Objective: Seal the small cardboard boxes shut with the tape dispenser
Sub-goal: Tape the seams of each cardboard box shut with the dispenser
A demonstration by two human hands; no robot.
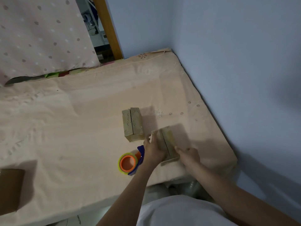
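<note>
Here both hands' fingers [149, 138] flank the nearer box [166, 144] (flaps closed).

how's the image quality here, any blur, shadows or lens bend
Head view: dim, soft light; both boxes, the far box and the near box, cast faint shadows to their right on the bedsheet. Left hand and right hand look slightly motion-smeared. Wide-angle bend curves the bed edge and wall. No glare on the tape dispenser.
</note>
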